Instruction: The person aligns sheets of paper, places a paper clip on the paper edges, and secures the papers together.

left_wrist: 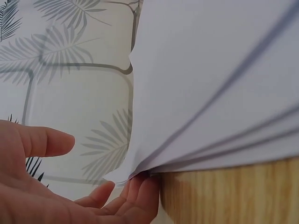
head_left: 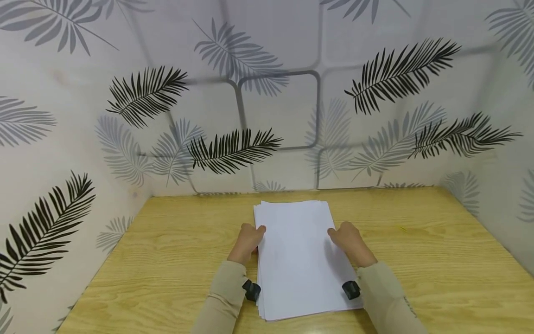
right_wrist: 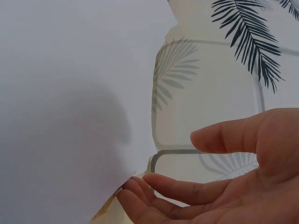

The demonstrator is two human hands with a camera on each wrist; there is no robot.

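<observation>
A stack of white paper sheets [head_left: 302, 266] lies on the wooden table, its edges slightly uneven at the left side and the top. My left hand [head_left: 249, 239] is at the stack's left edge. In the left wrist view its fingertips [left_wrist: 147, 193] touch the sheets' edge from below, where the sheets fan apart a little, while the thumb stands off the paper. At the right edge is my right hand [head_left: 349, 239]. Its fingertips [right_wrist: 133, 191] touch the paper's edge in the right wrist view, with the thumb raised and apart from the fingers.
The wood-grain table [head_left: 179, 260] extends on both sides of the stack. Behind it stands a wall [head_left: 283, 171] with a leaf pattern, and patterned side walls flank it. A small yellow-green mark [head_left: 403, 228] shows on the tabletop at right. Dark devices [head_left: 252, 290] are at both wrists.
</observation>
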